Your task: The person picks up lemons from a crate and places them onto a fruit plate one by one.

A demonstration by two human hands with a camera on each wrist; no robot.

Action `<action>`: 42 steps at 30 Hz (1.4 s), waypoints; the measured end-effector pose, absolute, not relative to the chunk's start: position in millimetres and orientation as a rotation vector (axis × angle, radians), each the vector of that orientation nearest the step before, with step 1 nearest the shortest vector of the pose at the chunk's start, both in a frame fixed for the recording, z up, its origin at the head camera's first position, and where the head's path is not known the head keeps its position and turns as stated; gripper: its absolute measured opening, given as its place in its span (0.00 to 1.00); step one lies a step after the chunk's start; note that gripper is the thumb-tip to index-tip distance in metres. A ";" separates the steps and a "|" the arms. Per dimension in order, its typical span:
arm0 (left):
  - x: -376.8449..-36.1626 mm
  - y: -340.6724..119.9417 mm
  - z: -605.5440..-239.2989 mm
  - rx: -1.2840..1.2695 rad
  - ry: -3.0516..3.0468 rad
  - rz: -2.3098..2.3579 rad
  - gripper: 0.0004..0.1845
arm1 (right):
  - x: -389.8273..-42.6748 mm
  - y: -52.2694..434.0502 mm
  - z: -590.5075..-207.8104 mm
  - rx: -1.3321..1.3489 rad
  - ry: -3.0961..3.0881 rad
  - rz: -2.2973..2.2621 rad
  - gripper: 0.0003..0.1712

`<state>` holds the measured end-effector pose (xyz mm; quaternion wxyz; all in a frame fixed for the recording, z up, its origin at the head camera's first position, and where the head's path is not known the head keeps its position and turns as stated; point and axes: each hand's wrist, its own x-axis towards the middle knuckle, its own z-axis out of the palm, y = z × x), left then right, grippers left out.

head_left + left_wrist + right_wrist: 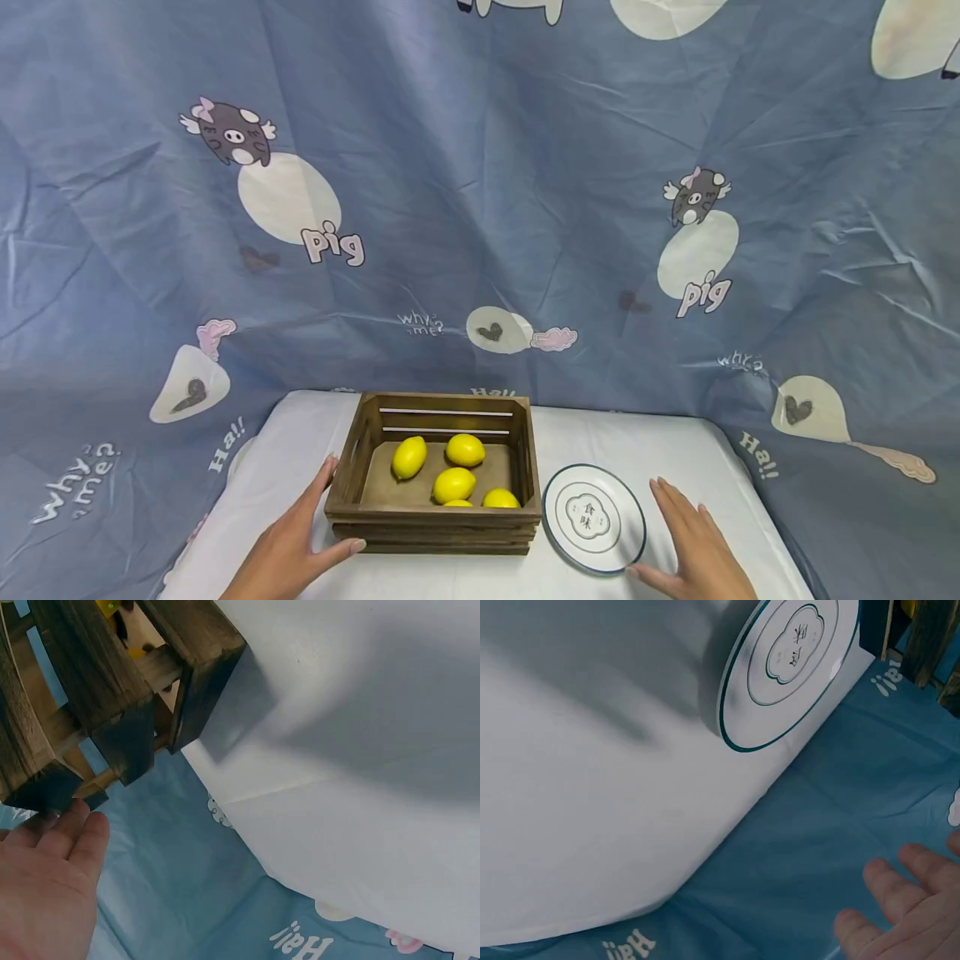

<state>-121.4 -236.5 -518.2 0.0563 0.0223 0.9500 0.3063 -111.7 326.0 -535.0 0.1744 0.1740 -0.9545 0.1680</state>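
A brown slatted wooden crate (431,530) stands on the white table, with several yellow lemons (453,484) lying inside it. Its front wall partly hides two of them in the head view. My left hand (288,546) is at the crate's left front corner, fingers straight and thumb spread toward the front face. In the left wrist view, the fingertips of my left hand (56,862) overlap the crate's edge. To the right of the crate lies a round white plate (628,521) with a blue rim and printed characters. My right hand (693,550) hovers by the plate's right side, fingers extended, holding nothing.
The white-covered table (682,450) has rounded back corners. Behind and around it hangs a blue cloth (465,208) printed with pigs and lettering. The crate's back wall stands near the table's rear edge.
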 end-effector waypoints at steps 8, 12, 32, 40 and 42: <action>-122.0 -233.0 -518.9 0.040 2.925 0.932 0.68 | -114.5 318.8 -527.5 0.569 -2.623 0.395 0.72; -121.0 -231.7 -519.5 0.045 2.942 0.967 0.64 | -116.6 312.0 -519.8 0.578 -2.631 0.383 0.69; -124.8 -233.9 -528.7 0.113 3.025 1.070 0.43 | -120.4 286.3 -499.0 0.368 -2.677 0.558 0.54; -126.5 -232.4 -531.2 0.011 2.951 1.121 0.46 | -128.8 283.6 -498.3 0.457 -2.585 0.560 0.56; -126.9 -231.6 -531.9 -0.007 2.951 1.137 0.45 | -130.4 281.6 -497.0 0.466 -2.583 0.569 0.56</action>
